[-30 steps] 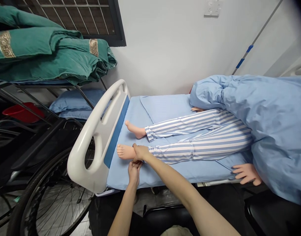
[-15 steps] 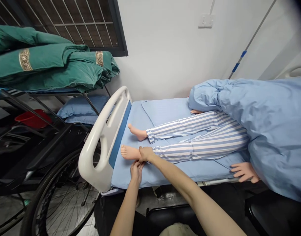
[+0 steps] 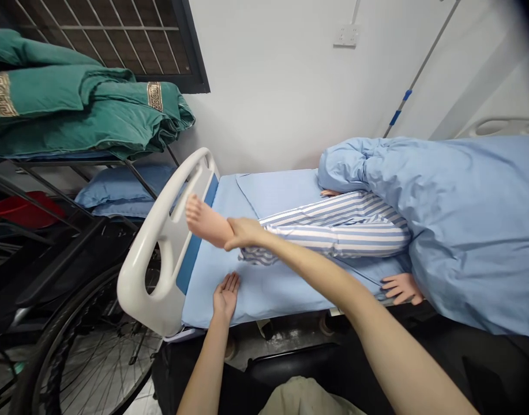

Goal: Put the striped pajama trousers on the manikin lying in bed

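A manikin in blue-and-white striped trousers (image 3: 355, 239) lies on a bed with a light blue sheet (image 3: 281, 294). My right hand (image 3: 247, 232) is wrapped round the ankle of its near leg, and the bare foot (image 3: 207, 222) is raised off the mattress with the toes up. Below it, my left hand (image 3: 227, 294) rests palm up at the sheet near the bed's front edge, fingers stretched out and holding nothing. The manikin's other foot is hidden behind the raised leg and my right hand. One manikin hand (image 3: 402, 287) shows at the mattress edge.
A blue quilt (image 3: 476, 225) covers the manikin's upper body. The white footboard (image 3: 134, 288) borders the bed at left, with a wheelchair wheel (image 3: 95, 346) beside it. Green folded bedding (image 3: 117, 115) lies on a metal frame behind. A black chair (image 3: 290, 363) is below me.
My right hand has lifted the manikin's near foot up from the mattress. My left hand has come away from the ankle and opened, palm up. The view has shifted slightly right.
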`<state>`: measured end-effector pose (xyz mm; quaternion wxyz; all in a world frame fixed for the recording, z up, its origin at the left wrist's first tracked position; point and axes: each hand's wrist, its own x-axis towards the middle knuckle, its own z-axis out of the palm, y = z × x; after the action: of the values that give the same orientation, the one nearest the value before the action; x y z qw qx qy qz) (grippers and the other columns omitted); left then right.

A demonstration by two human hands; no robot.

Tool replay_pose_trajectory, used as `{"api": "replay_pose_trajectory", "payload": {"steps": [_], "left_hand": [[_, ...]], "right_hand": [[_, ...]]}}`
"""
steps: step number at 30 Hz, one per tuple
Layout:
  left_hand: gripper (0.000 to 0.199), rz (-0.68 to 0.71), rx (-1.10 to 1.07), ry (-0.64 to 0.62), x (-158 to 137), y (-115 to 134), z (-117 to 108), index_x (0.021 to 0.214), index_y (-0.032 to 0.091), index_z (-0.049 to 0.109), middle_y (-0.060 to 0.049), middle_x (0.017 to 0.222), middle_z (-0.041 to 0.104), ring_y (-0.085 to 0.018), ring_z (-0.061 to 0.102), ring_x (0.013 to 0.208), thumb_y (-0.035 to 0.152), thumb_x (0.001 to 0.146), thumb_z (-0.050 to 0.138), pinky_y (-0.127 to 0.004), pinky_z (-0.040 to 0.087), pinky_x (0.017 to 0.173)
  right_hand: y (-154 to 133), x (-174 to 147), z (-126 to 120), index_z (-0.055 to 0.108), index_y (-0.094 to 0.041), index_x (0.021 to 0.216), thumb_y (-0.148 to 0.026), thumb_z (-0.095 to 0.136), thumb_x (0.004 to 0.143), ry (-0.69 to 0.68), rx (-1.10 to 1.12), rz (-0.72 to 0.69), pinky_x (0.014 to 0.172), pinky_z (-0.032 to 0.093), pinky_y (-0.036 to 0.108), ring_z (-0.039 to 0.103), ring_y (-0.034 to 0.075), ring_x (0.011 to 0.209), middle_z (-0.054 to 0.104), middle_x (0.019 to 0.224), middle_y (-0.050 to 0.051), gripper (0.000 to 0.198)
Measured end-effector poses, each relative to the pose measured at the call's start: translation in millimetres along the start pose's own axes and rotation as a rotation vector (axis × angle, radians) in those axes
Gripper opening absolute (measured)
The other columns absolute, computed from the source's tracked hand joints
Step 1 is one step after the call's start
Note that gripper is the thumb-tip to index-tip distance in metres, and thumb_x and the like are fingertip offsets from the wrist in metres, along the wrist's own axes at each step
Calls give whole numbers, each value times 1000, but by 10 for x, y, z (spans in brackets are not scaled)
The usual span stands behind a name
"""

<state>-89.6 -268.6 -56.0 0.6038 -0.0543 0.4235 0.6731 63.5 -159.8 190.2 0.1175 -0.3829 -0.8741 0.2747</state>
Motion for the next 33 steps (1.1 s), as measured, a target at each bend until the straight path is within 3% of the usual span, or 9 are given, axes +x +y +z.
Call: {"api": "replay_pose_trajectory", "payload": {"steps": [6,10,13,16,19,22,27,30,33], "left_hand": [[31,17,27,-48,13,-49,143,108,8,63,-21,111,71,-27,68,115,10,82,47,-39,50,108],[34,-37,-13,-109,80,-120,289,109,8,64,-22,114,71,-28,67,117,15,80,48,-41,52,105],[36,-76,-49,-164,126,-166,310,112,10,64,-22,117,70,-29,66,119,18,80,49,-43,52,104],[36,-84,-68,-191,144,-184,261,113,9,65,-23,119,69,-29,66,120,21,82,50,-41,53,102],[38,-96,-71,-201,141,-178,210,116,8,64,-24,121,69,-29,66,120,27,88,50,-39,54,99],[44,-112,-110,-239,140,-170,189,122,7,63,-26,127,66,-31,63,124,36,92,48,-44,53,101],[50,-96,-180,-222,163,-169,185,126,8,62,-25,129,65,-32,60,128,44,96,46,-48,49,106],[53,-105,-217,-227,172,-163,174,121,9,65,-24,129,65,-33,59,130,51,98,40,-48,49,106],[58,-116,-256,-244,174,-154,157,114,12,68,-22,126,67,-33,59,129,57,98,35,-48,49,104]], "right_hand": [[-319,-295,-1405,66,-13,107,-30,75,71,206,168,-83,87,57,36,68,27,100,72,101,7,41],[-345,-631,-2207,69,-11,106,-18,75,72,471,212,-1,89,59,38,69,22,95,72,104,9,35],[-296,-877,-2605,69,-13,108,-20,76,75,564,264,-18,85,61,39,71,23,94,73,105,9,35],[-269,-978,-2738,69,-18,108,-24,75,77,547,261,-35,78,63,37,72,25,93,73,103,7,31],[-296,-841,-2574,70,-16,110,-25,72,77,535,236,-16,78,60,31,72,23,95,73,102,4,35],[-344,-524,-2171,69,-6,113,-23,69,74,509,144,29,83,54,29,69,23,103,72,102,4,43],[-317,-3,-1211,65,-9,121,-29,72,75,270,18,-5,90,56,34,67,24,103,71,107,8,51],[-236,132,-581,57,-17,132,-37,66,82,82,-184,32,92,55,37,65,26,107,69,115,7,55],[-119,159,45,58,-24,128,-42,66,82,-50,-269,83,85,56,36,66,28,106,69,114,7,49]]}}
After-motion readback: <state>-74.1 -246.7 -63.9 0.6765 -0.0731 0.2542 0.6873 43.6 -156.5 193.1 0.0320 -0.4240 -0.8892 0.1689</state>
